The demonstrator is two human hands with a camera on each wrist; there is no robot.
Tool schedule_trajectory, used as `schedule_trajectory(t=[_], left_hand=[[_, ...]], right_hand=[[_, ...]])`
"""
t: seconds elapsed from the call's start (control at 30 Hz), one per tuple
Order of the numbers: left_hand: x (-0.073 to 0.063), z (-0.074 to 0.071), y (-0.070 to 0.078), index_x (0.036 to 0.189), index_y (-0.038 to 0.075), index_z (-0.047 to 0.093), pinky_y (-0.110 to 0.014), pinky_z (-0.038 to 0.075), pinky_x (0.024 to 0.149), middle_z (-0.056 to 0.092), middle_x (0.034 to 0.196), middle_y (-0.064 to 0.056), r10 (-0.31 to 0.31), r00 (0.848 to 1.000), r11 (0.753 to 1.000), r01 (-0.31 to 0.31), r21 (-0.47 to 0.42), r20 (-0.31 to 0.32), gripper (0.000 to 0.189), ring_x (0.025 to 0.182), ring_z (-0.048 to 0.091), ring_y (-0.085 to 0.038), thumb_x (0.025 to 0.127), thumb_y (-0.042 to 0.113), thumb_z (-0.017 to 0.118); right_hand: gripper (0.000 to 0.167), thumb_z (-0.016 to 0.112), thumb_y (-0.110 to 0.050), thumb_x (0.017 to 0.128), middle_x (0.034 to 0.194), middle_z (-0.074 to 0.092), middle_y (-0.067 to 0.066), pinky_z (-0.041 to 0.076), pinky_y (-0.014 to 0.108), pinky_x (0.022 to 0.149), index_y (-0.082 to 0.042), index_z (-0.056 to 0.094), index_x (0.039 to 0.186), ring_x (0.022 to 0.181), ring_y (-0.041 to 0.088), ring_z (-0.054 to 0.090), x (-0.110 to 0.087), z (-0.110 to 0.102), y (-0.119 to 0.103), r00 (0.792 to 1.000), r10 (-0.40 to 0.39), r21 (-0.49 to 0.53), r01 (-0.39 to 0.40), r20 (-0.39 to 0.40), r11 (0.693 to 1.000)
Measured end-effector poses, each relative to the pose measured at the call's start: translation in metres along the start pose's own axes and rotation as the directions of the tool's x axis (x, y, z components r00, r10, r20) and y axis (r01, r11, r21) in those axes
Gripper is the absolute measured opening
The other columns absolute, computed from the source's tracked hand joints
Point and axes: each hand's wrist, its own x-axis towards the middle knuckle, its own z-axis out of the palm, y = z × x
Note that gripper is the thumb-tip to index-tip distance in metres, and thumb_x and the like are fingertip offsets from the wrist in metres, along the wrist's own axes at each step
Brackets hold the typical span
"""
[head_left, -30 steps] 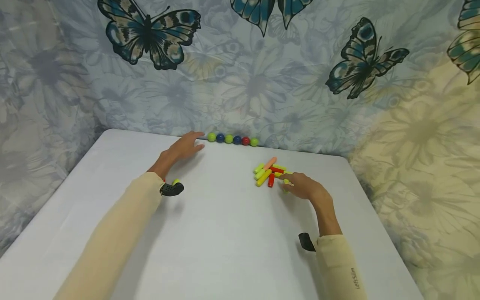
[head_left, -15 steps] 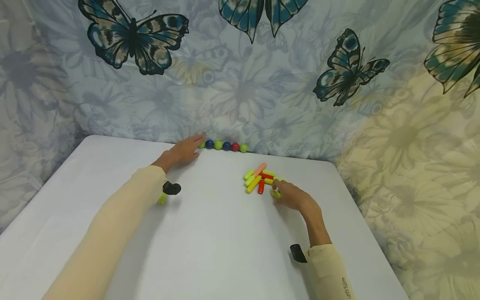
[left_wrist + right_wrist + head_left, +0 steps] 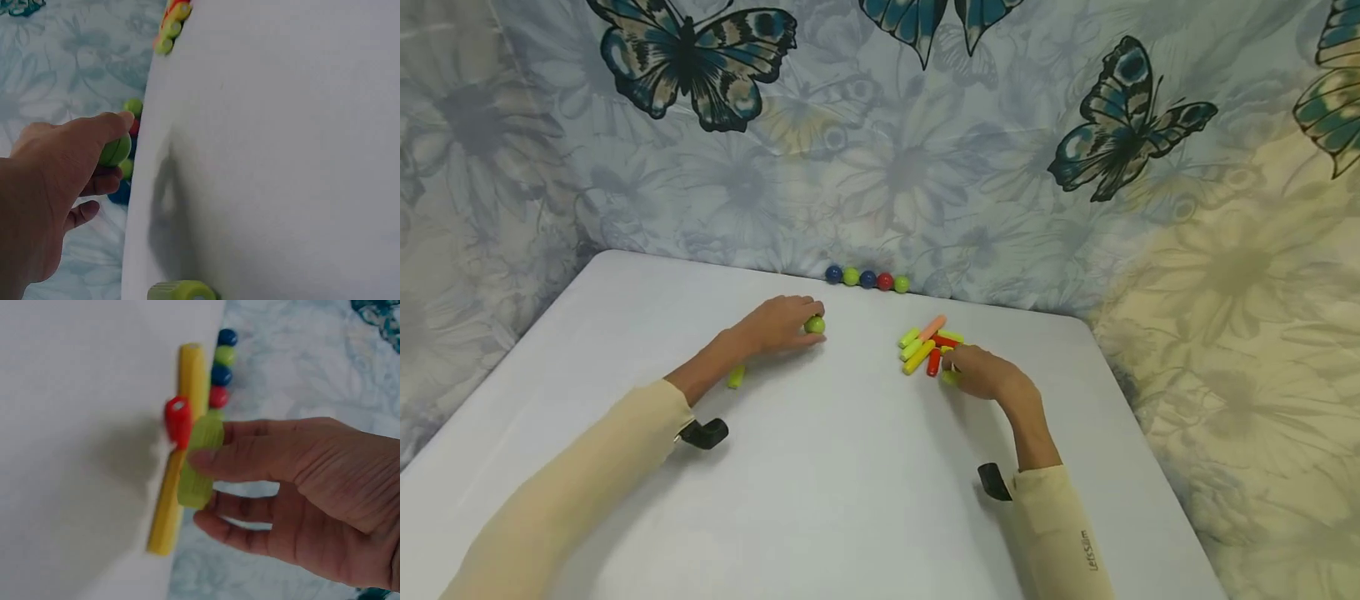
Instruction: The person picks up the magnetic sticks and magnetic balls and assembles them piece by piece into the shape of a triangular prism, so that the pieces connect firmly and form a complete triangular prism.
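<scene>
Fingers of the R hand pinch a lime-green stick at its middle, thumb on one face, lower digits loosely spread. Short, stubby & faceted, it looks light and stiff, prob. easy to hold mid-length; material can't be told from here. About level w/ it, over by the L forearm, a lone green stick lies on the white tabletop. Just beyond the R fingertips sits a loose pile of sticks, yellow, red, green & one orange, some overlapping.

Farther out, the L hand grips a green ball btwn thumb & fingers, above the table and short of its far edge. Smooth, round, w/ a thin dark line across it, the ball looks light & firm, not fragile, but apt to slip or roll; best hold, approx. the widest part. At the far edge, against the butterfly-print wall, runs a row of balls: blue, green, blue, red, green, L to R.
</scene>
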Motion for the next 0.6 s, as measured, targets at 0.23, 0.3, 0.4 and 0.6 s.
schedule_trajectory(t=[0.23,0.3,0.4,0.6], left_hand=[[-0.036,0.000,0.054,0.112,0.012,0.066,-0.025,0.047,0.073,0.062,0.088,0.005,0.002,1.000,0.990,-0.003,-0.138,-0.006,0.032,0.078,0.052,-0.009,0.097,0.038,0.075],[-0.047,0.004,0.066,0.114,0.013,0.066,-0.023,0.046,0.072,0.062,0.090,0.006,-0.006,1.000,0.984,0.010,-0.179,0.021,0.033,0.079,0.052,-0.008,0.097,0.040,0.074],[-0.062,0.011,0.078,0.114,0.015,0.066,-0.021,0.046,0.073,0.062,0.092,0.008,0.007,0.998,0.976,0.005,-0.218,0.056,0.033,0.080,0.052,-0.006,0.097,0.042,0.074],[-0.087,0.026,0.089,0.108,0.019,0.063,-0.018,0.044,0.072,0.057,0.091,0.011,0.069,0.996,0.969,-0.052,-0.240,0.062,0.031,0.079,0.049,-0.002,0.095,0.044,0.076]], right_hand=[[0.014,0.070,0.001,0.096,0.091,0.061,0.000,0.049,0.029,0.082,-0.004,0.070,0.109,0.086,0.012,0.054,0.009,-0.016,-0.038,0.952,-0.305,0.014,0.305,-0.014,0.952],[0.020,0.071,-0.001,0.096,0.102,0.069,0.001,0.054,0.030,0.089,-0.005,0.071,0.116,0.092,0.012,0.060,0.012,-0.015,-0.051,0.937,-0.351,0.004,0.351,-0.006,0.937],[0.027,0.072,-0.006,0.097,0.114,0.071,0.000,0.055,0.033,0.097,-0.008,0.071,0.124,0.102,0.015,0.063,0.017,-0.013,-0.071,0.920,-0.391,-0.023,0.392,0.023,0.920],[0.027,0.073,-0.009,0.097,0.112,0.069,0.000,0.056,0.032,0.096,-0.010,0.071,0.124,0.100,0.013,0.061,0.018,0.000,-0.095,0.867,-0.491,0.004,0.492,0.085,0.870]])
